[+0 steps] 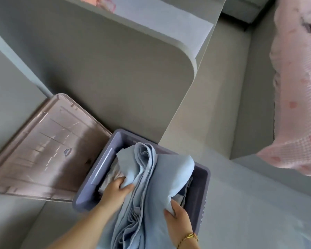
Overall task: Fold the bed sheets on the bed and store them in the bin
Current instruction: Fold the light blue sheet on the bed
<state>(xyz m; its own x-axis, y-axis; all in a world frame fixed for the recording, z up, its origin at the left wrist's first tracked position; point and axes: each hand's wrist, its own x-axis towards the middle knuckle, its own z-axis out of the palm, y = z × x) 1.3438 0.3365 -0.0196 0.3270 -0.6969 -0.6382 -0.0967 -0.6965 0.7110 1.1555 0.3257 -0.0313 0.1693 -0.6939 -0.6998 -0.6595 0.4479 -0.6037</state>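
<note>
Both arms are reaching forward and down. The left hand (115, 192) is pinching the blue sheet (169, 177) and the right hand (178, 219) is gripping it too

small blue mark (67, 152) on pink lid (34, 159), blurred, no text readable

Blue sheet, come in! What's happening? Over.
Gripping blue sheet: left hand, right hand. Sheet partly inside bin, front end hanging out. Underneath, other cloth.
</note>
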